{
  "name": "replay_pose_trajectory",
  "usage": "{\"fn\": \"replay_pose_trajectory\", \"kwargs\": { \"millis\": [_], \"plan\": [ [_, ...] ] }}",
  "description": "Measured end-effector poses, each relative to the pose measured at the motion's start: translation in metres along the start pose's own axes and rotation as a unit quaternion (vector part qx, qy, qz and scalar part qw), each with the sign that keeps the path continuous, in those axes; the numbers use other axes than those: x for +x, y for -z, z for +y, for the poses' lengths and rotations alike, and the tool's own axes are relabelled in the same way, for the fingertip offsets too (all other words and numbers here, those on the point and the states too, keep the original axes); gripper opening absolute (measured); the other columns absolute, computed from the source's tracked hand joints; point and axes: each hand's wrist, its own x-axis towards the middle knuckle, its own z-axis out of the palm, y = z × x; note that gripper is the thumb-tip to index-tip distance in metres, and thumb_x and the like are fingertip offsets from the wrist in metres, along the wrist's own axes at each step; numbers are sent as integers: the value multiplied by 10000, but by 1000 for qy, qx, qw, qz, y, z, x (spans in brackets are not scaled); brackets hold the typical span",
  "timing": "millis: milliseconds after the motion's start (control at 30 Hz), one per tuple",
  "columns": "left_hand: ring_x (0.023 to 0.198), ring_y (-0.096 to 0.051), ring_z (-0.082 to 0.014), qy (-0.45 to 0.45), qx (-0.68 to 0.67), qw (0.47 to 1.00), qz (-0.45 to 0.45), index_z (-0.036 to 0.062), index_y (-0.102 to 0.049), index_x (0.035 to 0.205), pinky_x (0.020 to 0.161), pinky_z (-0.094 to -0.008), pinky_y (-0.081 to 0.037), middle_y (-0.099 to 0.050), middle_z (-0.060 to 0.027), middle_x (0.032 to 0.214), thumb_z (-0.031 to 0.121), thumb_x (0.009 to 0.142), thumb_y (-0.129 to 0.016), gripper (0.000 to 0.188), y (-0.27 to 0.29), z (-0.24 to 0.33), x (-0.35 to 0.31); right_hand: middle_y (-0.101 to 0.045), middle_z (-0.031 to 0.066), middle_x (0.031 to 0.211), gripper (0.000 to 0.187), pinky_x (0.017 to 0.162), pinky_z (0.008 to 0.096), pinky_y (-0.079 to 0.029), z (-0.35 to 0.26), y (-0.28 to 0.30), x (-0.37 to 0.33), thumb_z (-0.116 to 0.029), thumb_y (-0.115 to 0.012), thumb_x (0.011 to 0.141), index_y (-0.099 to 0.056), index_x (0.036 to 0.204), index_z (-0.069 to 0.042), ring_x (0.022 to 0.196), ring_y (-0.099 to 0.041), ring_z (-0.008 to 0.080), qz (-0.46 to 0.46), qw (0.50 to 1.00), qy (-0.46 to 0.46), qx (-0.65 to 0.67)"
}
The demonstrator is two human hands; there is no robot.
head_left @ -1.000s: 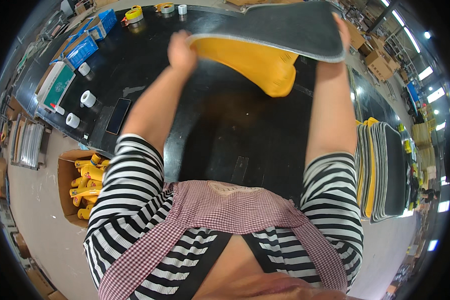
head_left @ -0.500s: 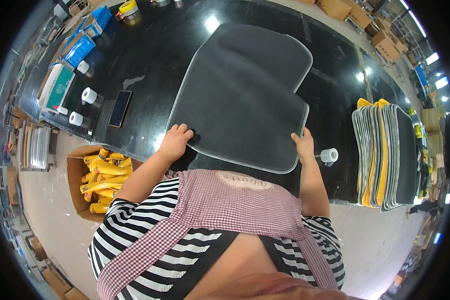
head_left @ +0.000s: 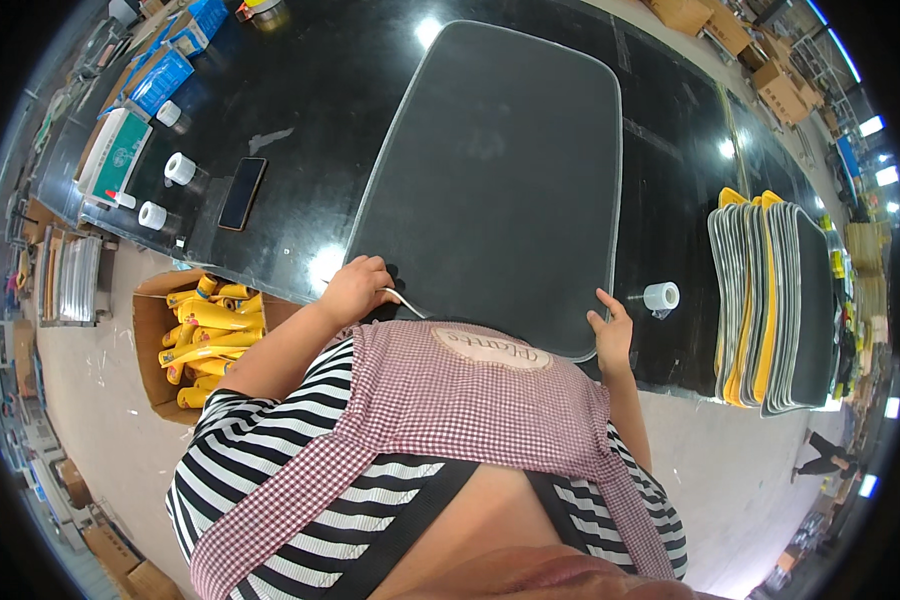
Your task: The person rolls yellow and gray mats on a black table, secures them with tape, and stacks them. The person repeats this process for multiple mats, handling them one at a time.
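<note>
A large black mat (head_left: 490, 170) with rounded corners and a thin light grey edging lies spread out before me on the black table. My left hand (head_left: 358, 290) is closed on its near left corner, where a short stretch of the pale edging curls up beside my fingers. At the near right edge, my right hand (head_left: 612, 328) rests with thumb and forefinger apart, by the mat's border. My apron covers part of the mat's near edge.
A white roll (head_left: 661, 296) stands right of my right hand. Farther right is a stack of grey-edged and yellow mats (head_left: 770, 300). On the left lie a phone (head_left: 242, 193), white rolls (head_left: 180, 168) and a green-and-white box (head_left: 116, 158). A carton (head_left: 150, 345) of yellow rolled items stands below.
The mat was buckled, with a fold across its middle; now it lies flat and reaches farther away and nearer my body. My right hand's fingers have loosened from its edge.
</note>
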Motion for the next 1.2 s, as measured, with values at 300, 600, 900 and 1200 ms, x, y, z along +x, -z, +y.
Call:
{"fn": "replay_pose_trajectory", "kwargs": {
  "millis": [300,600,900,1200],
  "plan": [
    [948,-633,-333,47,8,998,44,99,-775,898,851,-444,-526,-657,-107,940,267,803,-776,193,2,-30,10,-665,153,1370,425,1083,349,-462,-16,-28,38,-5,-711,923,-672,1346,10,1234,-623,246,-15,994,85,71],
    [1084,-658,-335,158,0,987,-40,100,-764,974,914,-457,-525,-716,-114,1082,457,994,-607,391,38,-16,49,-627,225,1397,509,1017,374,-563,40,24,31,-321,-536,1090,-510,1481,3,1289,-620,295,-315,691,-157,632],
    [1208,-618,-263,15,198,976,92,175,-739,1181,993,-468,-519,-696,-49,1179,269,961,-717,240,19,-33,140,-628,217,1396,498,1074,471,-453,-81,-55,66,-173,-637,1002,-564,1481,-59,1273,-580,368,-92,854,333,-389],
    [1207,-638,-327,-162,60,982,76,100,-656,1352,1089,-459,-468,-683,-134,1281,360,1039,-620,409,-13,-15,101,-614,213,1371,477,1109,506,-409,-76,-84,57,-138,-583,985,-554,1448,-27,1263,-560,412,-125,840,419,-323]
  ]
}}
